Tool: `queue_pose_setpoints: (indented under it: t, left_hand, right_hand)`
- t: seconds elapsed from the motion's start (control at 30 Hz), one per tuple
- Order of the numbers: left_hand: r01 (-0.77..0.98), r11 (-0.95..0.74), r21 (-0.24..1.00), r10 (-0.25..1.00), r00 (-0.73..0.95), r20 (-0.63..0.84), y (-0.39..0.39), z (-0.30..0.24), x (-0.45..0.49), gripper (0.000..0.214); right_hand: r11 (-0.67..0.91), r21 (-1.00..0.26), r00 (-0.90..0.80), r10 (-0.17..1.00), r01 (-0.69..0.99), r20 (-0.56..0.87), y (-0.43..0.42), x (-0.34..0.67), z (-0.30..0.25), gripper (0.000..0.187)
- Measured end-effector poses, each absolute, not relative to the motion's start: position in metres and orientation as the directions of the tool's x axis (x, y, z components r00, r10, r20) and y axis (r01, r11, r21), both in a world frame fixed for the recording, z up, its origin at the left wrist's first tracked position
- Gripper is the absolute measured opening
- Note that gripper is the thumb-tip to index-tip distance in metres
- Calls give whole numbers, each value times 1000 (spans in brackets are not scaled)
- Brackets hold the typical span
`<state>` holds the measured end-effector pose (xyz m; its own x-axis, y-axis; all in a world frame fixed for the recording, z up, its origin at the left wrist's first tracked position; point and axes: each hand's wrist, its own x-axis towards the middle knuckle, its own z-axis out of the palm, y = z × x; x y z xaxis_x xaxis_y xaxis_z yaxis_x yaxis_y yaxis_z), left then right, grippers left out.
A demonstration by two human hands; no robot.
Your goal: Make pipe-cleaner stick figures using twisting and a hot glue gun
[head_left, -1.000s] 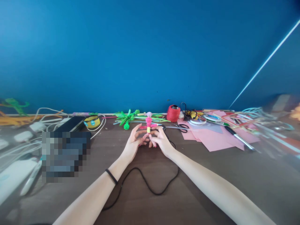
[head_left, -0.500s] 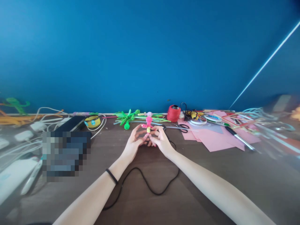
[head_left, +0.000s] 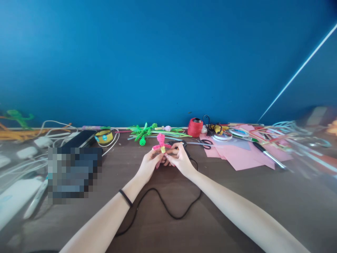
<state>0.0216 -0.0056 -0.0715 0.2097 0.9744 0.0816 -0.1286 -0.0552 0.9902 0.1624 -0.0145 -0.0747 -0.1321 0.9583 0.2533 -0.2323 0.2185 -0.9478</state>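
Between my two hands is a small pink pipe-cleaner figure, with a rounded head, arms spread sideways and a yellow band round its middle. My left hand is closed on its lower left side, thumb and fingers pinching it. From the other side my right hand pinches its lower part, the fingers bent. The figure's lower end is hidden by my fingers. Just behind my right hand lies a black glue gun-like tool, partly covered, with a black cord curving over the table in front of me.
Green pipe-cleaner pieces lie behind my hands along the blue wall. A red thread spool, black-handled scissors and pink paper sheets are to the right. On the left are a yellow tape roll, a dark phone and white cables.
The pink figure has moved slightly left and down and turned, so both its arms now show spread out. My fingers have shifted around its lower part.
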Motion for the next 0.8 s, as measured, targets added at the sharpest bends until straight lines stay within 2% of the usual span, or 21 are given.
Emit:
queue_pose_setpoints:
  t: [0.13,0.3,0.4,0.63,0.8]
  left_hand:
    - [-152,-25,988,968,244,62,-5,-72,20,35]
    - [-228,40,973,948,317,35,-8,-64,21,31]
    - [-268,61,961,954,298,22,-9,-60,22,32]
    - [-85,-11,996,966,256,32,-9,-63,24,26]
    - [-77,-13,997,971,238,31,-10,-61,25,28]
  right_hand:
    - [182,-932,-163,957,-312,242,-14,164,-72,47]
    - [167,-955,-163,964,-246,211,-13,167,-70,24]
    - [172,-949,-114,971,-264,208,-11,168,-72,25]
    - [147,-936,-173,962,-320,211,-10,169,-76,14]
    - [145,-944,-183,961,-297,206,-12,168,-73,18]
